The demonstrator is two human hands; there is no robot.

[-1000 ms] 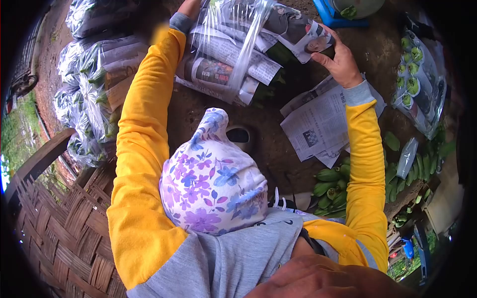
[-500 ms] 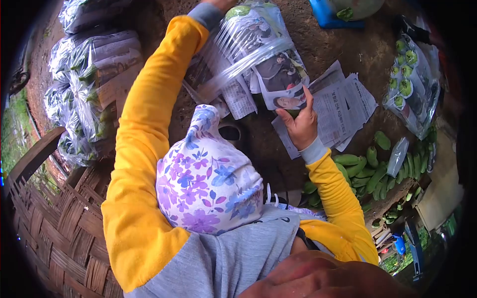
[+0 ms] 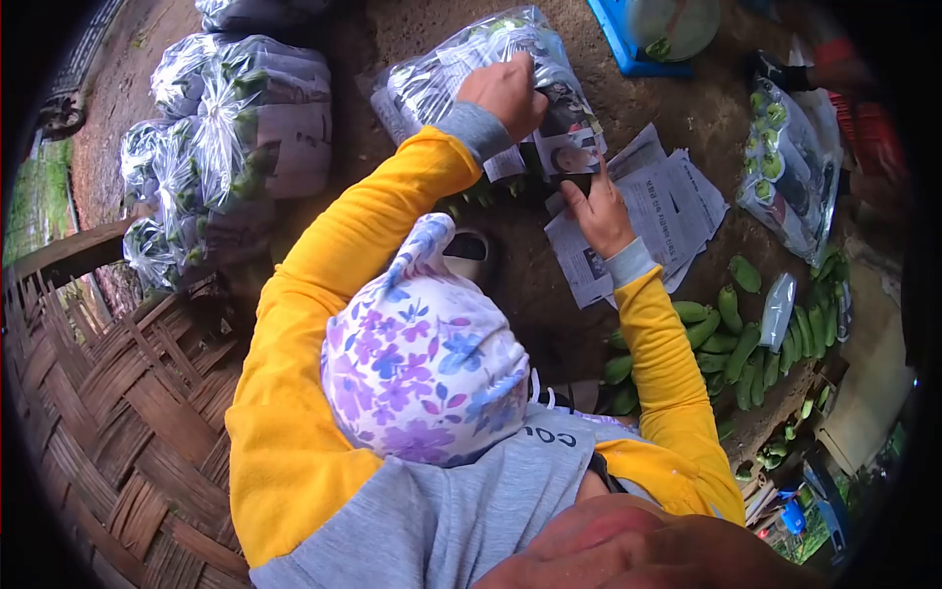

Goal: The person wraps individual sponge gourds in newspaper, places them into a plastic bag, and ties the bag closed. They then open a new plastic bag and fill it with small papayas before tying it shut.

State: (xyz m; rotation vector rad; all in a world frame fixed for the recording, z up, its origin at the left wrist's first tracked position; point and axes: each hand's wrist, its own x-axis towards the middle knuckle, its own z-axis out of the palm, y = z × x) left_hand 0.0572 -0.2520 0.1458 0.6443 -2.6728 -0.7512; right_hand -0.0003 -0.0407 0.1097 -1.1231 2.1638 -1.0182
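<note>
My left hand (image 3: 505, 93) lies over a clear plastic bag (image 3: 417, 74) with its fingers curled in, gripping the plastic near the bag's near end. Inside the bag are newspaper-wrapped green vegetables. One newspaper-wrapped vegetable (image 3: 569, 155) with a printed photo of a face sticks out toward me, and my right hand (image 3: 599, 214) has thumb and fingers round its near end. Below the bag, the tips of some green vegetables show. Loose newspaper sheets (image 3: 662, 216) lie beneath and beside my right hand. My left fingertips are partly hidden.
Filled plastic bags (image 3: 235, 128) are stacked at the left, above a woven bamboo basket (image 3: 137, 422). Long green vegetables (image 3: 736, 344) lie at the right with a folded clear bag (image 3: 778, 309). Another packed bag (image 3: 790, 187) sits near another person's arm. A blue scale (image 3: 628, 44) stands at the back.
My left hand has come down and toward the right, from the far end of the bag to its near part. The plastic now lies flatter round the bundle. My right hand stays at the near end.
</note>
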